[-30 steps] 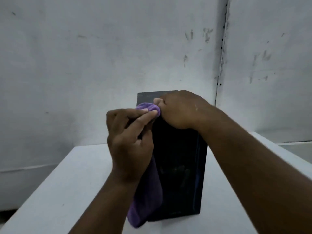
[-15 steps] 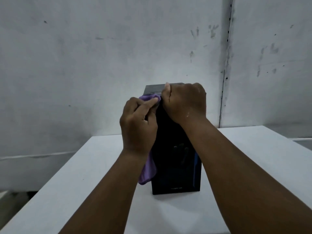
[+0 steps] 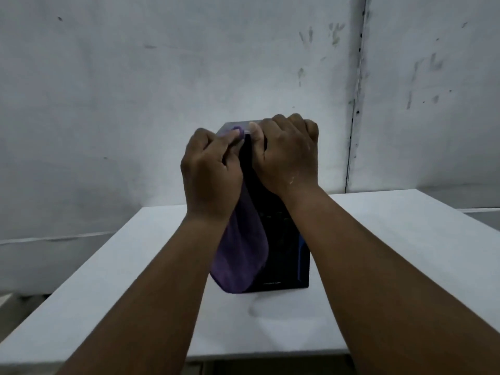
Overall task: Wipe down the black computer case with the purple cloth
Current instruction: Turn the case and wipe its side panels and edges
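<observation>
Nearest me, the white table (image 3: 392,266) runs out ahead, and the case (image 3: 281,239) stands upright on it about midway back, its dark front panel facing me. My left hand (image 3: 211,171) is at the case's upper left front edge, fingers curled round a bunched part of the cloth (image 3: 240,255) and pinching it against the top corner, while the rest of the cloth hangs down the front left of the case almost to the table. My right hand (image 3: 284,152) sits beside it on the top front edge, fingers bent over the top and clasping the case to hold it. To do this stroke well, I think I should keep the right hand clamped so the tall case does not tip or slide, then gather more of the hanging cloth under my left palm so a flat pad, not a pinched knot, meets the panel. From there I would draw it down the front in straight, overlapping passes with even pressure. The loose tail could drag on the table and pick up dust, so I would tuck it in. Behind the case there is only a scuffed grey wall (image 3: 162,90) with a dark vertical seam (image 3: 354,104).
</observation>
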`<state>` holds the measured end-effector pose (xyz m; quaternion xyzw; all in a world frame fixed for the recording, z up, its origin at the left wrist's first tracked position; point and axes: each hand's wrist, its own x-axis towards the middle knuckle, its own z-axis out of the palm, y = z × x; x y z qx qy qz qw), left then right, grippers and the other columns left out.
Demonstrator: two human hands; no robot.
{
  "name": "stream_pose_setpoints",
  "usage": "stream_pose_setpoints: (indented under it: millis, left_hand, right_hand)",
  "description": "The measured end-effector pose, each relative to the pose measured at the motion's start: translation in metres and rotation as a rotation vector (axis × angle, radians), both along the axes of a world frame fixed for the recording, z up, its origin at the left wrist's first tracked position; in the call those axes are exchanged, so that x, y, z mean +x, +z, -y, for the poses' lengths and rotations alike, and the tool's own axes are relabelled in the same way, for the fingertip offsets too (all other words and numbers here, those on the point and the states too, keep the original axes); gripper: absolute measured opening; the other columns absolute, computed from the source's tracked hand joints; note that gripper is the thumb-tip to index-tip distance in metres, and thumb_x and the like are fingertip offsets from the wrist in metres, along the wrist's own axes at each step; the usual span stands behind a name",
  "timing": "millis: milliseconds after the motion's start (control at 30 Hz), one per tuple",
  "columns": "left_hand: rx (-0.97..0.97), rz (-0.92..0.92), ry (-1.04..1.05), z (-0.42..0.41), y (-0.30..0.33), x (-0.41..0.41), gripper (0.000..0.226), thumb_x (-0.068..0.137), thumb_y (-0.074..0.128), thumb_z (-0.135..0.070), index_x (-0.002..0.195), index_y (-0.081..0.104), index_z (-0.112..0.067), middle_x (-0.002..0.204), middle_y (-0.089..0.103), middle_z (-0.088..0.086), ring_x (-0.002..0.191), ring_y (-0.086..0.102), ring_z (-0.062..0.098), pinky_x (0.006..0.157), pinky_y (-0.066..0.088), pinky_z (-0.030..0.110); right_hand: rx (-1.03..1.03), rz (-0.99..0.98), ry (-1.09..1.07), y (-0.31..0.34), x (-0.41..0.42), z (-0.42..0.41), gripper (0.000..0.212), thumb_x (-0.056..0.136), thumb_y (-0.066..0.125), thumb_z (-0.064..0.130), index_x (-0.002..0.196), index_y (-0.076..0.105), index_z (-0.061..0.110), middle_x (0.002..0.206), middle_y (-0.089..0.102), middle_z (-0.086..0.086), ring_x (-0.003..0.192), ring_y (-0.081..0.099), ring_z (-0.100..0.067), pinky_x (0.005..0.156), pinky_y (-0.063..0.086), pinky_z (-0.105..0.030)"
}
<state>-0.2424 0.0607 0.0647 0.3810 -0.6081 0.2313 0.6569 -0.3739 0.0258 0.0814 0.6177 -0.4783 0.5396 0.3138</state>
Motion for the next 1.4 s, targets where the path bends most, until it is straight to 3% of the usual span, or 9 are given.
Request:
stream_pose_setpoints:
  millis: [200,500,767,833,967,1133,1200,1333,1400]
  left_hand:
    - [0.072,0.080,-0.051,-0.010,-0.059,-0.001,0.018,0.095,0.072,-0.010,0.109,0.079,-0.001,0.079,0.058,0.010,0.072,0.052,0.015,0.074,0.034,0.002]
    - [0.007,-0.027,-0.006,0.000,-0.021,-0.001,0.017,0.095,0.072,-0.013,0.109,0.081,-0.010,0.082,0.063,0.007,0.076,0.047,0.004,0.074,0.034,0.000]
    - [0.118,0.078,-0.047,-0.012,-0.080,-0.002,0.014,0.093,0.076,-0.006,0.105,0.080,-0.001,0.077,0.058,0.009,0.069,0.052,0.016,0.070,0.037,0.007]
    - [0.131,0.085,-0.039,-0.014,-0.073,0.002,0.014,0.092,0.075,-0.006,0.106,0.080,-0.003,0.078,0.059,0.009,0.069,0.053,0.017,0.066,0.039,0.012]
    - [0.076,-0.022,0.000,-0.010,-0.032,0.005,0.016,0.092,0.075,-0.011,0.107,0.081,-0.011,0.078,0.061,0.006,0.070,0.050,0.009,0.070,0.034,0.002]
    - [0.057,-0.025,-0.017,-0.006,-0.030,0.004,0.015,0.092,0.075,-0.009,0.106,0.081,-0.009,0.079,0.060,0.006,0.071,0.051,0.010,0.072,0.035,0.003]
    - [0.064,0.040,-0.031,-0.009,-0.054,0.003,0.014,0.092,0.075,-0.005,0.104,0.080,-0.005,0.078,0.057,0.008,0.070,0.051,0.014,0.071,0.036,0.007]
    - [0.138,0.195,-0.053,-0.016,-0.105,0.008,0.014,0.091,0.077,-0.004,0.105,0.080,0.000,0.078,0.061,0.010,0.069,0.057,0.022,0.062,0.053,0.035]
    - [0.154,0.224,-0.049,-0.016,-0.109,0.012,0.015,0.091,0.078,-0.003,0.105,0.080,0.000,0.078,0.062,0.011,0.070,0.058,0.024,0.061,0.053,0.040]
  right_hand:
    - [-0.040,-0.026,-0.041,-0.011,0.000,0.001,0.036,0.104,0.042,0.041,0.099,0.064,0.013,0.100,0.064,-0.007,0.097,0.053,-0.031,0.095,0.035,-0.042]
    - [-0.051,-0.005,-0.020,-0.013,0.004,0.000,0.035,0.102,0.046,0.042,0.099,0.062,0.011,0.101,0.062,-0.007,0.098,0.053,-0.031,0.097,0.036,-0.043]
    - [-0.068,0.002,-0.012,-0.014,0.004,-0.001,0.034,0.101,0.047,0.041,0.099,0.063,0.010,0.100,0.062,-0.009,0.096,0.053,-0.033,0.096,0.037,-0.044]
    - [-0.068,0.002,-0.010,-0.014,0.005,-0.001,0.034,0.101,0.047,0.041,0.099,0.063,0.011,0.100,0.062,-0.008,0.096,0.053,-0.033,0.096,0.037,-0.043]
    - [-0.052,0.002,0.003,-0.013,0.004,-0.001,0.034,0.101,0.046,0.042,0.099,0.063,0.012,0.101,0.062,-0.007,0.098,0.053,-0.031,0.097,0.036,-0.042]
    - [-0.046,-0.006,0.032,-0.014,0.001,-0.001,0.034,0.102,0.044,0.041,0.101,0.064,0.014,0.102,0.063,-0.004,0.100,0.053,-0.030,0.099,0.036,-0.041]
    - [-0.059,-0.013,0.037,-0.014,-0.001,-0.002,0.031,0.102,0.046,0.039,0.101,0.064,0.014,0.101,0.063,-0.004,0.099,0.053,-0.030,0.098,0.036,-0.041]
    - [-0.076,-0.004,0.058,-0.013,-0.001,-0.003,0.026,0.100,0.049,0.035,0.101,0.065,0.014,0.101,0.064,-0.003,0.099,0.053,-0.029,0.098,0.035,-0.040]
    - [-0.079,-0.006,0.058,-0.013,-0.002,-0.003,0.026,0.100,0.049,0.035,0.101,0.065,0.014,0.101,0.064,-0.003,0.098,0.053,-0.029,0.098,0.035,-0.039]
